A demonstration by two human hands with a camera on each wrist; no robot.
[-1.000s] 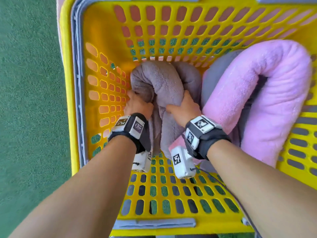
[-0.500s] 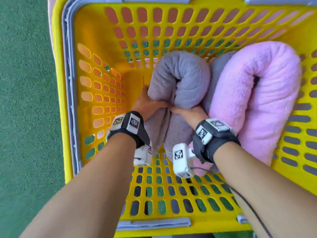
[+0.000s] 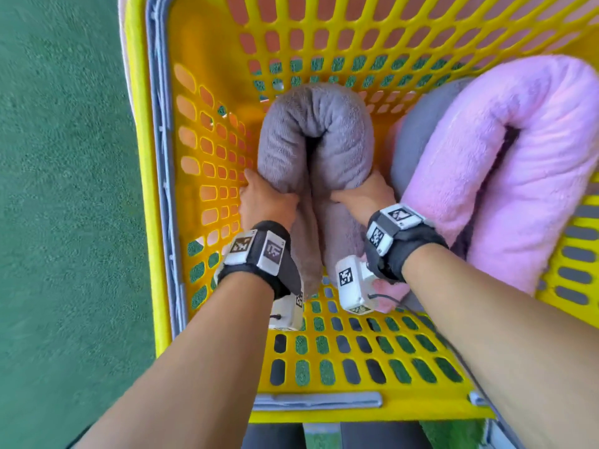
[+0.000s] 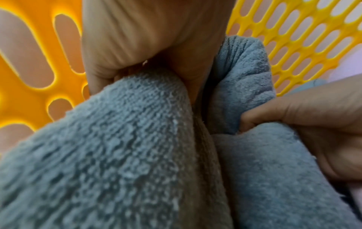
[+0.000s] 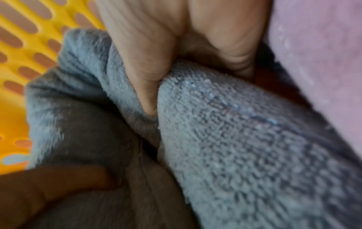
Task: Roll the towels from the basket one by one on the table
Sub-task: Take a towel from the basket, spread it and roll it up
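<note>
A grey towel (image 3: 316, 134) is bent into an upside-down U inside the yellow basket (image 3: 207, 92). My left hand (image 3: 264, 197) grips its left limb and my right hand (image 3: 361, 192) grips its right limb. In the left wrist view my left hand (image 4: 137, 51) clutches the grey towel (image 4: 117, 147), with the right hand (image 4: 313, 124) beside it. In the right wrist view my right hand (image 5: 176, 54) is curled round the grey towel (image 5: 245, 147). To the right a pink towel (image 3: 505, 157) is folded over, also in the basket.
Another grey towel (image 3: 418, 134) shows between the held towel and the pink one. The basket's perforated floor (image 3: 356, 348) is bare near me. Green carpet (image 3: 64, 189) lies to the left of the basket. A grey handle (image 3: 316, 400) rests along the near rim.
Both hands have lifted the grey towel up from the basket floor, and it now stands taller as a U. The camera view has shifted slightly right.
</note>
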